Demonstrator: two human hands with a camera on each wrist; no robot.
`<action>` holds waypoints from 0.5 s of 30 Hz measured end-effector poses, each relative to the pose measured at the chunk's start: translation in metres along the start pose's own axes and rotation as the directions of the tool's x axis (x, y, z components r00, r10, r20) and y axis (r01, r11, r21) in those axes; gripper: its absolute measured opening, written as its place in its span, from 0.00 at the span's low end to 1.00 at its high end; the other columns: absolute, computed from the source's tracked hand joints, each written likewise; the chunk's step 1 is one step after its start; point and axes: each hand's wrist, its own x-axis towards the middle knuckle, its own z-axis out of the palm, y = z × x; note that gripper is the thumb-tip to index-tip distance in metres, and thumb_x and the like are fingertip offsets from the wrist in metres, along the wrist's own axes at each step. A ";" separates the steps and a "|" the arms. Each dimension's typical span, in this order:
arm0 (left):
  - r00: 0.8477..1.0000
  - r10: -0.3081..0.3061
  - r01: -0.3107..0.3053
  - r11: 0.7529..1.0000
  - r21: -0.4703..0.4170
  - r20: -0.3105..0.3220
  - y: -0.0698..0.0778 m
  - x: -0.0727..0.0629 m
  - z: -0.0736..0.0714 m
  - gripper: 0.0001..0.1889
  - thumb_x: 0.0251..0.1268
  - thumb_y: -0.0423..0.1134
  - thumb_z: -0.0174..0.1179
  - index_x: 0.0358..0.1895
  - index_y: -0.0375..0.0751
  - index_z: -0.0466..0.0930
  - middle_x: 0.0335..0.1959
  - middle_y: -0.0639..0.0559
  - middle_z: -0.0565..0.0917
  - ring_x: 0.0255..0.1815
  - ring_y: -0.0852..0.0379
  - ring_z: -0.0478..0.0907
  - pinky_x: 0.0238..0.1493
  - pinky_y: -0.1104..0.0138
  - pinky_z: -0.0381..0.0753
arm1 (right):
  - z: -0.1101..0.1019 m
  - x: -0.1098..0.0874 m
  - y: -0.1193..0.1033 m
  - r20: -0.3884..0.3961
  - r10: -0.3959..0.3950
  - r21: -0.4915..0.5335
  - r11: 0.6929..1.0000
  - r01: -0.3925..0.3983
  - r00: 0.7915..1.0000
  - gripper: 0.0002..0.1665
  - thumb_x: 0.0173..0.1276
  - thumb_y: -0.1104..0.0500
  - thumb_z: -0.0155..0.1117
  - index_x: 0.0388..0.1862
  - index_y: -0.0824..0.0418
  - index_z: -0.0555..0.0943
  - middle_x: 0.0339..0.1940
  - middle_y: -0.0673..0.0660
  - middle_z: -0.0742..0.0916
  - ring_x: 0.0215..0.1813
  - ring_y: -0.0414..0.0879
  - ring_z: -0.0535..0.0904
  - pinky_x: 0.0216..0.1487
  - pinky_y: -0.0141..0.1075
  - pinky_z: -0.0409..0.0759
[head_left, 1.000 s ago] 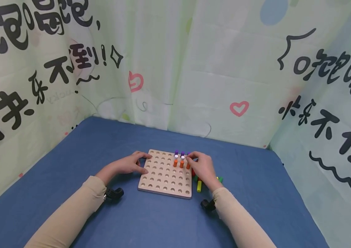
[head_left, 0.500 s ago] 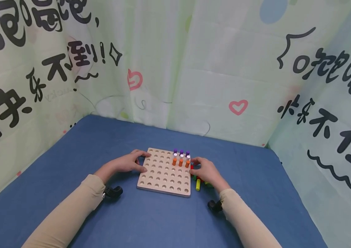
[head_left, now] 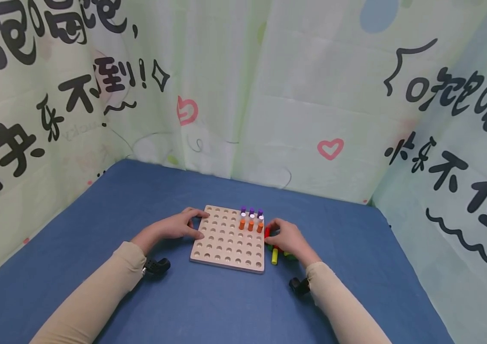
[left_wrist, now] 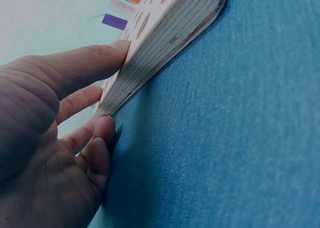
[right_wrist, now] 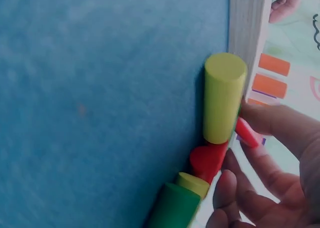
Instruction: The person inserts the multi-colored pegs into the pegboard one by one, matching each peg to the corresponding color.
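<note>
A pale wooden pegboard (head_left: 221,246) lies on the blue cloth, its face covered in rows of round holes. At its far right corner stand purple pegs (head_left: 252,210), white pegs (head_left: 252,217) and orange pegs (head_left: 250,226), three of each colour. My left hand (head_left: 176,225) rests against the left edge, thumb and fingers spread along it; the left wrist view shows the thumb (left_wrist: 95,63) on the upper edge. Beside the right edge, my right hand (head_left: 287,237) pinches a red peg (right_wrist: 250,133) between thumb and index finger.
Loose pegs lie in a small heap under and beside my right hand: a yellow peg (right_wrist: 224,103), another red peg (right_wrist: 206,163) and a green peg (right_wrist: 172,208). Blue cloth (head_left: 226,306) spreads around the board. A printed curtain (head_left: 312,95) closes off the back and sides.
My right hand has left the last white peg near the far right corner, moved right and toward me to the loose pegs, and taken a red peg. The left hand stays at the board.
</note>
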 end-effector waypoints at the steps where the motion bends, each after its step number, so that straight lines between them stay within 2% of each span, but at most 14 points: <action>1: 1.000 -0.001 0.001 1.000 0.001 -0.002 0.000 0.000 0.000 0.36 0.69 0.46 0.69 0.77 0.46 0.67 0.71 0.40 0.63 0.43 0.51 0.70 0.42 0.60 0.70 | 0.001 0.000 0.001 -0.014 -0.004 0.008 1.000 0.004 1.000 0.17 0.68 0.58 0.74 0.53 0.60 0.83 0.55 0.61 0.86 0.44 0.51 0.79 0.44 0.41 0.82; 8: 1.000 -0.008 0.008 1.000 0.007 0.001 -0.001 0.000 0.001 0.36 0.69 0.47 0.69 0.78 0.46 0.66 0.70 0.41 0.64 0.43 0.52 0.70 0.43 0.61 0.70 | 0.003 0.000 0.003 -0.114 0.021 0.122 0.993 -0.007 0.993 0.11 0.70 0.57 0.72 0.49 0.59 0.86 0.50 0.59 0.87 0.45 0.52 0.81 0.45 0.42 0.83; 12: 1.000 -0.002 0.002 1.000 0.008 0.002 0.000 -0.001 0.001 0.36 0.69 0.47 0.69 0.78 0.46 0.66 0.69 0.41 0.64 0.43 0.52 0.70 0.43 0.61 0.70 | 0.001 0.002 0.004 -0.153 0.026 0.209 0.978 0.007 0.988 0.13 0.71 0.60 0.69 0.53 0.59 0.86 0.52 0.60 0.87 0.51 0.54 0.82 0.50 0.45 0.83; 15: 1.000 0.000 0.000 1.000 0.003 0.000 0.000 -0.001 0.001 0.36 0.70 0.47 0.69 0.78 0.47 0.66 0.70 0.41 0.63 0.43 0.52 0.70 0.43 0.60 0.70 | 0.000 0.002 0.004 -0.153 0.032 0.268 0.963 0.011 0.988 0.15 0.72 0.61 0.66 0.56 0.58 0.86 0.55 0.61 0.86 0.55 0.56 0.81 0.54 0.47 0.83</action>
